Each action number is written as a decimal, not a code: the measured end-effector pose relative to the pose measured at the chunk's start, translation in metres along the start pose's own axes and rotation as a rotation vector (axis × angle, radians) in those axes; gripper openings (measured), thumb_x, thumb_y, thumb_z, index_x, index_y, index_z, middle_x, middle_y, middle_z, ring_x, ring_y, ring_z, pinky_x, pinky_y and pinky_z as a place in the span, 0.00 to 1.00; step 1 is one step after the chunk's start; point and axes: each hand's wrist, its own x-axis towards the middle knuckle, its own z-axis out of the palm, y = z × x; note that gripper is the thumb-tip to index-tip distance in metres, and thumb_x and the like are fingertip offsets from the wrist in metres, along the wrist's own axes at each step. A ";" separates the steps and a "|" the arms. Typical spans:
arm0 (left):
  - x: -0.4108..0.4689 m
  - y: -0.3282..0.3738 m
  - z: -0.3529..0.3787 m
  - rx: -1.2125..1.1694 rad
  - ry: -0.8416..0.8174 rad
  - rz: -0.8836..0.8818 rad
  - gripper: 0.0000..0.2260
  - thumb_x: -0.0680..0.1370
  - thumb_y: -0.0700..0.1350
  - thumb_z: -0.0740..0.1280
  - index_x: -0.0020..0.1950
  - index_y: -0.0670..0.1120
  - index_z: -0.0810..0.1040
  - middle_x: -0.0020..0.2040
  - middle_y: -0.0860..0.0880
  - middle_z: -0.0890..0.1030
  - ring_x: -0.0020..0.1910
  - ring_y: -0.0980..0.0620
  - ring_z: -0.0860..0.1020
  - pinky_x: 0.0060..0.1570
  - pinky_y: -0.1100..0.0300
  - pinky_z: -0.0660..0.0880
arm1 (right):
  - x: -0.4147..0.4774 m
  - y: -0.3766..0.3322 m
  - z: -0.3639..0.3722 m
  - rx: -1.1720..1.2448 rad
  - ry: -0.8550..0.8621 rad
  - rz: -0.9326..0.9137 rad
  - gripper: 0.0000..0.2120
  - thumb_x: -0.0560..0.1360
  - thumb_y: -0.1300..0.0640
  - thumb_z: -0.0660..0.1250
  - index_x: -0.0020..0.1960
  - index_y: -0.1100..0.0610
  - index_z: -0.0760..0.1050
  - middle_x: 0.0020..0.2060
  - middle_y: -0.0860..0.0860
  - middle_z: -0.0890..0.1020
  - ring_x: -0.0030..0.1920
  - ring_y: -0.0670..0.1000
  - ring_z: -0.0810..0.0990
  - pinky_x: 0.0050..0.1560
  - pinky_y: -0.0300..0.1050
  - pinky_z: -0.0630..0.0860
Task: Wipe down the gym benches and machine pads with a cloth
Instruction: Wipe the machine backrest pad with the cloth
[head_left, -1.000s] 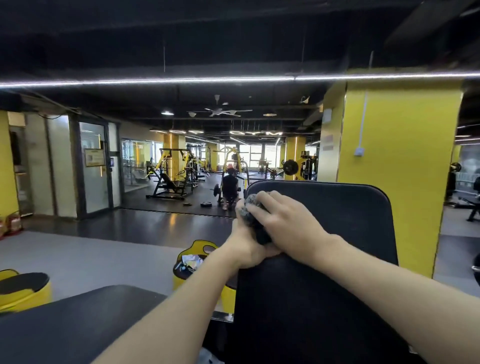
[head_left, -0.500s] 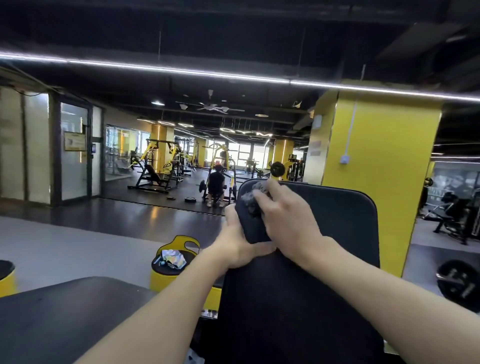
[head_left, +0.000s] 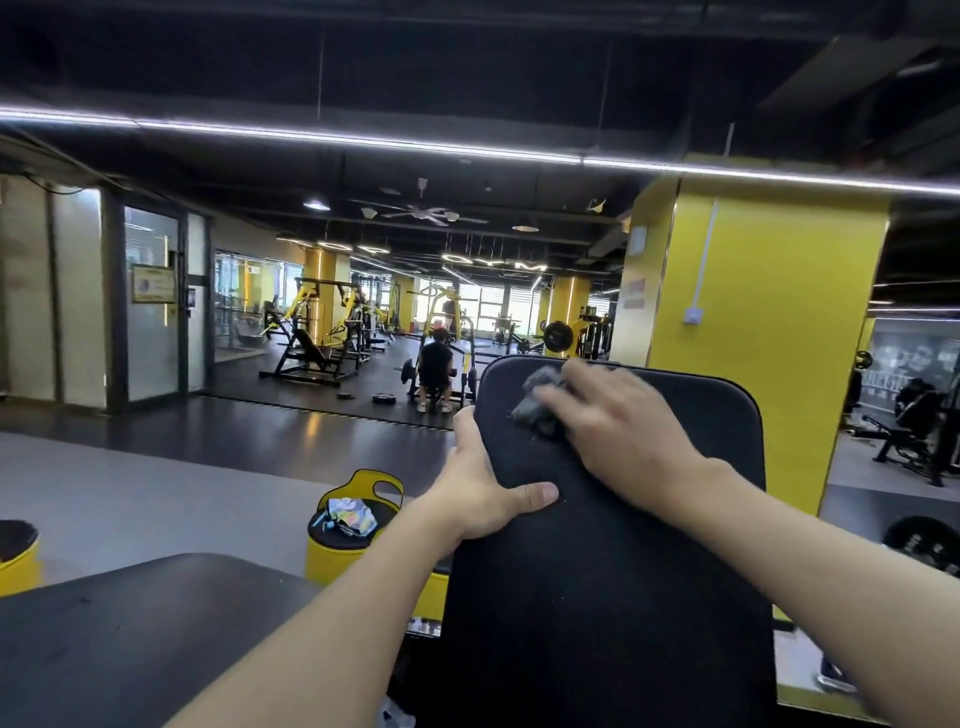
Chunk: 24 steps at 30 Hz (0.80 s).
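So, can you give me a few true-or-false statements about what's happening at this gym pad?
1. The right hand presses a grey cloth against the black pad. True.
2. The left hand hangs free. False: it grips the pad's left edge, thumb on the front.
3. The cloth sits near the bottom of the pad. False: it is near the top.
4. A yellow stool left of the pad has something colourful lying on it. True.
5. Nobody else is in the gym. False: a person sits at a machine in the background.
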 end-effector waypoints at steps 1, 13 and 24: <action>0.000 0.000 0.000 -0.014 -0.001 0.004 0.46 0.67 0.48 0.82 0.70 0.61 0.50 0.66 0.50 0.73 0.62 0.49 0.76 0.61 0.48 0.78 | 0.001 0.003 0.000 0.015 0.046 0.136 0.18 0.67 0.67 0.73 0.57 0.62 0.79 0.46 0.57 0.76 0.39 0.59 0.77 0.38 0.51 0.75; 0.002 -0.002 0.000 -0.008 0.003 0.004 0.50 0.67 0.50 0.82 0.73 0.62 0.48 0.68 0.50 0.70 0.64 0.48 0.74 0.61 0.50 0.76 | -0.002 -0.003 0.002 -0.022 0.129 0.368 0.20 0.66 0.69 0.73 0.57 0.63 0.80 0.45 0.58 0.78 0.35 0.60 0.76 0.34 0.50 0.74; 0.003 -0.003 0.002 -0.024 0.022 0.023 0.54 0.64 0.50 0.83 0.75 0.62 0.46 0.69 0.50 0.68 0.65 0.48 0.73 0.63 0.47 0.75 | -0.019 -0.010 0.003 -0.039 0.078 0.340 0.23 0.65 0.68 0.72 0.60 0.64 0.79 0.47 0.59 0.77 0.37 0.59 0.76 0.34 0.52 0.76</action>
